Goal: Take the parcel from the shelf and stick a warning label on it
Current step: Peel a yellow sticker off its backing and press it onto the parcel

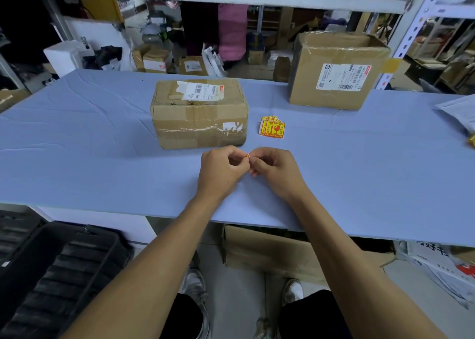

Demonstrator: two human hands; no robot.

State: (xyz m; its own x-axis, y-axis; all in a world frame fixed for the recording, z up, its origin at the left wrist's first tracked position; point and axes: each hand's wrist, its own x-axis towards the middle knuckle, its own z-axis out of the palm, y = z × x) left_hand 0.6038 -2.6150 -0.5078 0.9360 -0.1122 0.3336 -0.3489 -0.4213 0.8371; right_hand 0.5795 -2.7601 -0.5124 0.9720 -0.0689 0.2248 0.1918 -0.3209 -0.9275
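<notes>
The blue bench runs across the whole view, and on it, straight ahead of the person, sits the parcel, a taped cardboard box already off the shelf and lying with its long axis left to right, its top face carrying a white shipping slip. A larger carton stands farther back to the right, well apart from it. Just beside the parcel's right end lies a small pile of yellow and red warning labels, near but not touching the box. The relation that matters for the coming move is that the parcel lies directly beyond the hands and a little to the left, its near side just past the knuckles, so the left hand is the closer one to it, while the right hand sits nearer the pile of labels. Both hands are curled in over the bench with their fingertips meeting; between them they pinch a small piece showing yellow and red, which is most likely one label being worked free of its backing, though too little of it shows to say how far it is peeled. Neither hand touches the parcel. By my judgement the label must next be carried forward and pressed onto a bare face of the box, clear of the slip.
</notes>
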